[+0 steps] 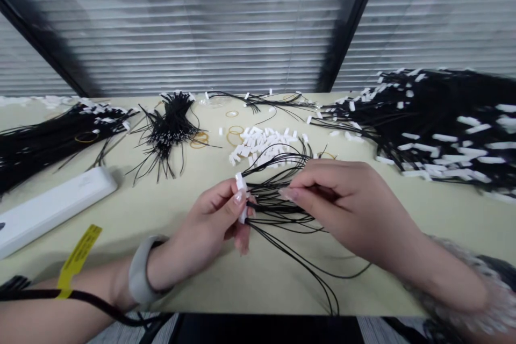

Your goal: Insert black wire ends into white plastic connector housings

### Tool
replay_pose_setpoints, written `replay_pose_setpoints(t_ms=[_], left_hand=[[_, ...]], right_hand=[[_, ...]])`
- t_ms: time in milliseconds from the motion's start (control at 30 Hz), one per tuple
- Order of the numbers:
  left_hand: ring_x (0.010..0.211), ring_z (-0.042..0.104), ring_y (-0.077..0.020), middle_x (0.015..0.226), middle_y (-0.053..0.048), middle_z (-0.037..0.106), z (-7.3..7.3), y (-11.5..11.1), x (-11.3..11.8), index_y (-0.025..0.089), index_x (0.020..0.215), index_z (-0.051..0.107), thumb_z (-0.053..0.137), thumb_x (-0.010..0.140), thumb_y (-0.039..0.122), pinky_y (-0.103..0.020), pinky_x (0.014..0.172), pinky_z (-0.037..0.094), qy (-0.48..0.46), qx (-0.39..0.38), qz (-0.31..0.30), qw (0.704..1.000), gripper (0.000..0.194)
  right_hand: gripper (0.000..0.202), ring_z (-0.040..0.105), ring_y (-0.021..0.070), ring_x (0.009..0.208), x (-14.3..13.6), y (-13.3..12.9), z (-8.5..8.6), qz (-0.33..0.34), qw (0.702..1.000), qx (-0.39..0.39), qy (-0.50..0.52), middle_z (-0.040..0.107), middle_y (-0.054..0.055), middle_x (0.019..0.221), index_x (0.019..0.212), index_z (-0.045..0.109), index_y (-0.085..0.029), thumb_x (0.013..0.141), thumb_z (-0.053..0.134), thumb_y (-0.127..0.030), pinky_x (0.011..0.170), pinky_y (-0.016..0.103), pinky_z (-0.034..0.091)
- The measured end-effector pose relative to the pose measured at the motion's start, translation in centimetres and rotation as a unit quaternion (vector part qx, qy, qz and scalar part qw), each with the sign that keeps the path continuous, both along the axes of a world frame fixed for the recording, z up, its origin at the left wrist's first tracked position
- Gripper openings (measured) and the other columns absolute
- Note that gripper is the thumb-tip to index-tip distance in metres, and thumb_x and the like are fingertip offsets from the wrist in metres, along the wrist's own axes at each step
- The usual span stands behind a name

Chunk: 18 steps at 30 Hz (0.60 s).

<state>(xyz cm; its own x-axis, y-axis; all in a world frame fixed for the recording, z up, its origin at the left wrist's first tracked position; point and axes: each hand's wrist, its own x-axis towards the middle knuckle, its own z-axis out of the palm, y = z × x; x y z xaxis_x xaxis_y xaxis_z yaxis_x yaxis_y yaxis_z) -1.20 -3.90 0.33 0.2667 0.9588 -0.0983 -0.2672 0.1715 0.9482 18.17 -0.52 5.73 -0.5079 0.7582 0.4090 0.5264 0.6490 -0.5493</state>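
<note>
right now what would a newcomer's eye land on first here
Probably the large heap of black wires with white ends, spread across the table's right side. Next, the left hand pinching a white connector near the middle, black leads fanning toward the right hand.

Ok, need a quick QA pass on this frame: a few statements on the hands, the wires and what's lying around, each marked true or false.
1. The left hand holds white connector ends. True.
2. The right hand is spread wide open. False: its thumb and forefinger are pinched together by the black wires.
3. The pile of loose white pieces lies beyond the two hands. True.
4. The white bar-shaped device is at the right of the view. False: it lies at the left.
5. The yellow tag is on a black cable. True.
</note>
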Motion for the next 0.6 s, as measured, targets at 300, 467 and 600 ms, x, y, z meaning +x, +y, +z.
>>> replay_pose_setpoints(t_ms=[300, 467, 600], left_hand=[[0.038, 0.052, -0.0029, 0.066, 0.006, 0.053, 0.07, -0.02, 0.28, 0.018, 0.079, 0.055, 0.054, 0.083, 0.034, -0.015, 0.039, 0.042, -0.002, 0.025, -0.007, 1.000, 0.017], [0.039, 0.052, -0.0039, 0.067, 0.005, 0.052, 0.19, -0.09, 0.36, 0.017, 0.078, 0.054, 0.055, 0.083, 0.034, -0.016, 0.039, 0.043, 0.022, 0.036, -0.011, 0.999, 0.018], [0.040, 0.052, -0.0045, 0.067, 0.005, 0.051, 0.41, -0.25, 0.35, 0.017, 0.076, 0.053, 0.055, 0.082, 0.032, -0.016, 0.038, 0.042, 0.040, 0.021, -0.022, 0.999, 0.016]], right_hand=[[0.014, 0.047, 0.0037, 0.055, -0.04, 0.14, -0.64, 0.038, 0.999, 0.006, -0.010, 0.055, -0.006, 0.060, 0.067, 0.059, -0.019, 0.080, 0.056, -0.017, 0.054, 0.017, 0.034], [0.014, 0.049, 0.0051, 0.057, 0.07, 0.15, -0.59, 0.045, 0.999, 0.020, -0.006, 0.055, -0.005, 0.061, 0.067, 0.058, -0.018, 0.080, 0.055, -0.015, 0.055, 0.018, 0.036], [0.012, 0.051, 0.0060, 0.065, -0.09, 0.17, -0.94, 0.068, 0.996, 0.054, -0.004, 0.058, -0.002, 0.070, 0.076, 0.061, -0.017, 0.082, 0.051, -0.012, 0.061, 0.018, 0.038]])
